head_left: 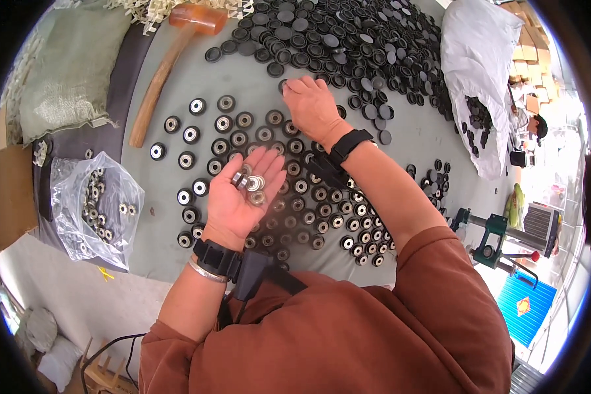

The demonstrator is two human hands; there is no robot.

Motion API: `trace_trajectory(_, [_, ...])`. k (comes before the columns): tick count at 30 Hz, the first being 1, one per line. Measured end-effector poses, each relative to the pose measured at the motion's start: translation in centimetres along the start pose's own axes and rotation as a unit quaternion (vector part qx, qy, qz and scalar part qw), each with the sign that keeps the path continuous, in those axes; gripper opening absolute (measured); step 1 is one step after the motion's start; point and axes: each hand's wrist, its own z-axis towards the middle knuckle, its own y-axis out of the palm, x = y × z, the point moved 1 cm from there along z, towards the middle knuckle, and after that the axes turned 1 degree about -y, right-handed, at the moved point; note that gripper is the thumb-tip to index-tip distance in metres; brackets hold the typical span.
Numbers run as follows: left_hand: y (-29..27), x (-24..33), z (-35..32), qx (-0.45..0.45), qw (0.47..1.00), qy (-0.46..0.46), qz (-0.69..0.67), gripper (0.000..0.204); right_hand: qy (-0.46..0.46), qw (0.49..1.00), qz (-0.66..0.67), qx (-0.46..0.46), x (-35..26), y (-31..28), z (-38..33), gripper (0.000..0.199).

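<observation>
My left hand (233,200) is palm up, cupped under several small metal bearings (255,183). Farther out, my right hand (312,108) is bent with its fingertips pinched on a round black cap (282,86), which is partly hidden by the fingers. Around and below both hands lie many black wheels with metal bearings in their centres (223,123), spread over the grey table (164,243). A large heap of black round caps (348,46) covers the far side of the table.
A mallet (197,21) with an orange head lies at the far left. A clear plastic bag of bearings (98,210) sits on the left, beyond it a woven sack (72,72). On the right are a white sack (476,72) and a green hand press (492,240).
</observation>
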Motion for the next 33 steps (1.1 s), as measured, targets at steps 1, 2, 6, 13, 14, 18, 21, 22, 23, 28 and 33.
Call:
trace_trajectory(1, [0.1,-0.1,0.0,0.001,1.000,0.001,-0.003,0.036,0.000,1.000,0.000,0.000,-0.2,-0.2,-0.1,0.012])
trace_trajectory(2, [0.2,-0.2,0.1,0.001,1.000,0.000,-0.003,0.036,0.002,1.000,-0.005,-0.014,-0.3,-0.5,-0.2,0.012])
trace_trajectory(6, [0.5,0.1,0.3,-0.025,1.000,0.002,-0.009,0.037,0.044,0.999,0.026,-0.002,-1.1,-3.2,-0.1,0.016])
trace_trajectory(13, [0.1,0.2,0.4,-0.061,0.997,-0.009,0.044,0.037,0.036,0.902,0.426,-0.054,-8.4,-9.3,-2.7,0.018])
trace_trajectory(14, [-0.4,0.1,0.8,-0.063,0.997,-0.016,0.046,0.037,0.042,0.904,0.422,-0.053,-8.4,-9.2,-3.1,0.018])
trace_trajectory(18, [-0.2,-0.9,0.5,-0.099,0.994,-0.045,0.023,0.042,0.087,0.918,0.384,-0.054,-8.5,-8.8,-4.2,0.013])
trace_trajectory(21, [-1.1,-1.1,0.8,-0.109,0.992,-0.064,-0.001,0.042,0.117,0.898,0.424,0.012,-7.1,-9.8,-4.4,0.013])
trace_trajectory(22, [-0.9,-1.2,0.7,-0.109,0.992,-0.063,-0.001,0.042,0.147,0.923,0.349,0.067,-5.6,-9.2,-4.7,0.014])
trace_trajectory(23, [-0.6,-1.3,0.5,-0.060,0.998,-0.030,0.011,0.042,0.244,0.895,0.371,0.040,-4.1,-9.0,-5.0,0.016])
trace_trajectory(28, [-0.7,-1.4,0.6,-0.052,0.998,-0.039,-0.011,0.032,0.267,0.937,0.224,0.007,2.0,-3.9,-6.5,0.019])
trace_trajectory(33, [-0.9,-1.3,0.4,-0.038,0.999,-0.024,0.002,0.031,0.252,0.940,0.231,-0.021,3.2,-2.3,-5.9,0.019])
